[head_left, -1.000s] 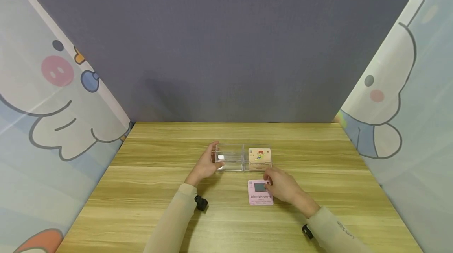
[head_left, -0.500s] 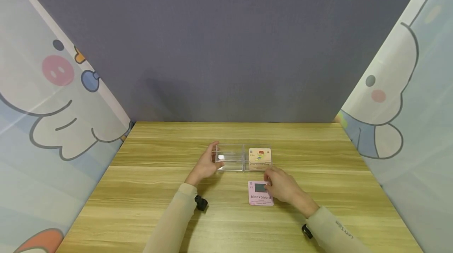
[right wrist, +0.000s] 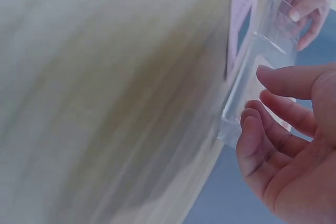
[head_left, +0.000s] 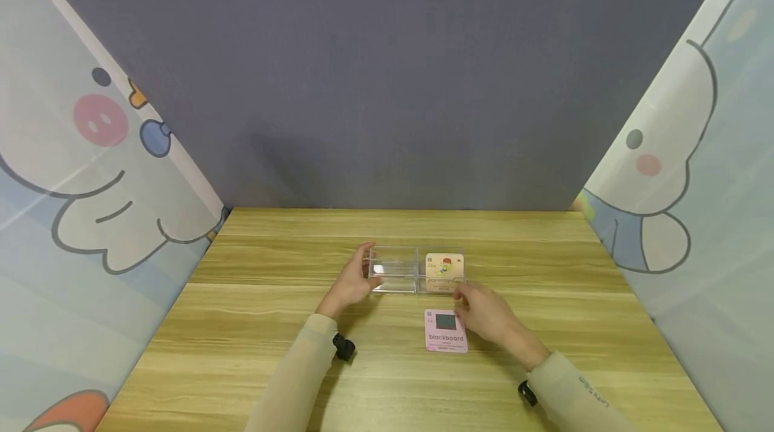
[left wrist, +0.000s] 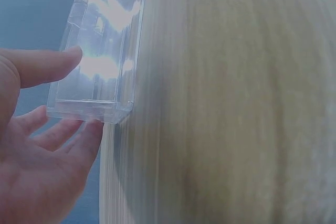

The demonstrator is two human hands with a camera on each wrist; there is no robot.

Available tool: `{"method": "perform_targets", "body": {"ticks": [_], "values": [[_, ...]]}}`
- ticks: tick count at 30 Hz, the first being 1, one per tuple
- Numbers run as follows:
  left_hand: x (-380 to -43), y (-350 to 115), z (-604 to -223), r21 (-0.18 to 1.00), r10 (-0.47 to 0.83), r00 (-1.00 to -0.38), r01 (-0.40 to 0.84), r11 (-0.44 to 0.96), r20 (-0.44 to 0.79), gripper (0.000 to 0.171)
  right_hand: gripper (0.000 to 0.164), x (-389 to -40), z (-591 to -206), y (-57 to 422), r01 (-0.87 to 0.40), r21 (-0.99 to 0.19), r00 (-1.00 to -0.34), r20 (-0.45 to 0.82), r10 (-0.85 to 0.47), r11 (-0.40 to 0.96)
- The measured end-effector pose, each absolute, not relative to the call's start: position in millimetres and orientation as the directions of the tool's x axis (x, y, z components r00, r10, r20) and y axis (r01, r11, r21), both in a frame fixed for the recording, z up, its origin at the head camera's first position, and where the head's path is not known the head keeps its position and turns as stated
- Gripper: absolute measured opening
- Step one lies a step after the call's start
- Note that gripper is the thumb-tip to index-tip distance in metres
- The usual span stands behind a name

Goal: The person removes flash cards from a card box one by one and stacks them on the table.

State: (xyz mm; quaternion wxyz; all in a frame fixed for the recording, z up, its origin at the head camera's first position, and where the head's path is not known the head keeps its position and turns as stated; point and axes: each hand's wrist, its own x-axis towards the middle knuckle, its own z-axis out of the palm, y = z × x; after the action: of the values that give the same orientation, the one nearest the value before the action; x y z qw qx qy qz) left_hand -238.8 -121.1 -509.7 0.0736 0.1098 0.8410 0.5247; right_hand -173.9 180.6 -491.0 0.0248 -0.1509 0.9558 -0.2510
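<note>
A clear plastic box (head_left: 417,271) with two compartments lies on the table. My left hand (head_left: 351,284) holds its left end, thumb over the front and fingers round the end, as the left wrist view also shows. Inside the right compartment is a yellow card (head_left: 444,267) with a cartoon figure. In front of the box lies a pink card (head_left: 445,342) printed "blackboard", flat on the table. My right hand (head_left: 488,318) is just beside that card's upper right corner, near the box's front right corner. Its fingers are loosely bent with nothing between them in the right wrist view.
The wood-grain table (head_left: 254,338) extends around the box on all sides. A dark grey panel (head_left: 387,82) rises behind its far edge. Cartoon-printed curtains (head_left: 48,150) flank both sides. Black wrist straps sit on both sleeves.
My right hand has drawn slightly right, off the pink card's corner, which is now uncovered. The left hand and the box have stayed put.
</note>
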Motion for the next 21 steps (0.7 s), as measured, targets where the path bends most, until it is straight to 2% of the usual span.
{"method": "perform_targets", "body": {"ticks": [21], "values": [[-238.6, -121.7, -510.9, 0.898, 0.266, -0.964, 0.114, 0.426, -0.004, 0.084, 0.009, -192.9, -462.3, 195.9, -0.356, -0.466, -0.934, 0.175, -0.310, 0.810]]}}
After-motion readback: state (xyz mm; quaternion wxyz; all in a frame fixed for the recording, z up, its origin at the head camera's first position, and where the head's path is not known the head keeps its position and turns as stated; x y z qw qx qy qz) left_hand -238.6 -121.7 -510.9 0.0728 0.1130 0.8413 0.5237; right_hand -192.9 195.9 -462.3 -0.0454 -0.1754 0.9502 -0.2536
